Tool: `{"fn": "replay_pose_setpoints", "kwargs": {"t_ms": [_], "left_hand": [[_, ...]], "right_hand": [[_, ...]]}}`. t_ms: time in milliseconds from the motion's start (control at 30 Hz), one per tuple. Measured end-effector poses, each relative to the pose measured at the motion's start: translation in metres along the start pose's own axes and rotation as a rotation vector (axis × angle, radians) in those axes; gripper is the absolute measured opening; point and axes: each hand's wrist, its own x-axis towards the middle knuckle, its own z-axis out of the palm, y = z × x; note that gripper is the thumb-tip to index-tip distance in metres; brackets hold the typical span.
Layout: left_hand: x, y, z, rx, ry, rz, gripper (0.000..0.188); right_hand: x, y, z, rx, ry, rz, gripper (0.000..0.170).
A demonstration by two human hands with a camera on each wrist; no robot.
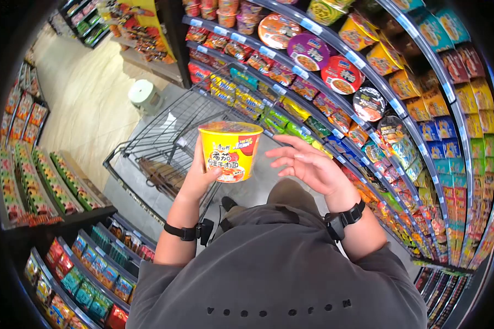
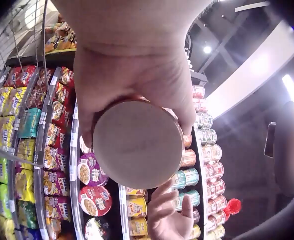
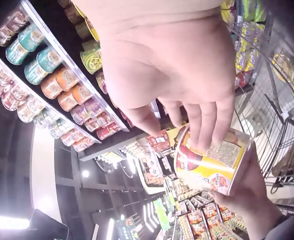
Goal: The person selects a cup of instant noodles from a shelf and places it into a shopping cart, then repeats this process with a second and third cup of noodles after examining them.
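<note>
A yellow instant noodle cup (image 1: pixel 233 151) is upright in front of the person, its printed label facing them. The left hand (image 1: pixel 195 174) grips it from the left side, thumb across the front. In the left wrist view the pale round base of the noodle cup (image 2: pixel 139 145) shows, with fingers on either side. The right hand (image 1: pixel 307 164) is to the right of the cup, its fingers loosely extended and holding nothing. In the right wrist view the right hand's fingers (image 3: pixel 207 125) overlap the cup's side.
A wire shopping cart (image 1: pixel 164 137) stands ahead, with a brown item (image 1: pixel 162 174) inside. Shelves of noodle cups and packets (image 1: pixel 340 74) curve along the right. More snack shelves (image 1: pixel 90 263) are at the lower left. A white round bin (image 1: pixel 144 94) stands on the floor beyond the cart.
</note>
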Motion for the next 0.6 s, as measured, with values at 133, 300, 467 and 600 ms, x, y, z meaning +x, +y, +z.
{"fn": "replay_pose_setpoints", "kwargs": {"t_ms": [133, 300, 467, 600], "left_hand": [[0.024, 0.002, 0.022, 0.049, -0.041, -0.024, 0.122], [0.059, -0.014, 0.061, 0.169, -0.154, -0.033, 0.127], [0.098, -0.033, 0.097, 0.529, -0.203, 0.017, 0.129], [0.13, -0.028, 0.144, 0.583, -0.266, -0.064, 0.128]], "right_hand": [[-0.021, 0.002, -0.018, -0.067, 0.103, -0.029, 0.062], [-0.039, -0.001, -0.044, -0.086, 0.048, -0.047, 0.069], [-0.053, -0.019, -0.085, -0.149, 0.074, -0.104, 0.072], [-0.071, -0.031, -0.128, -0.154, 0.066, -0.105, 0.07]]}}
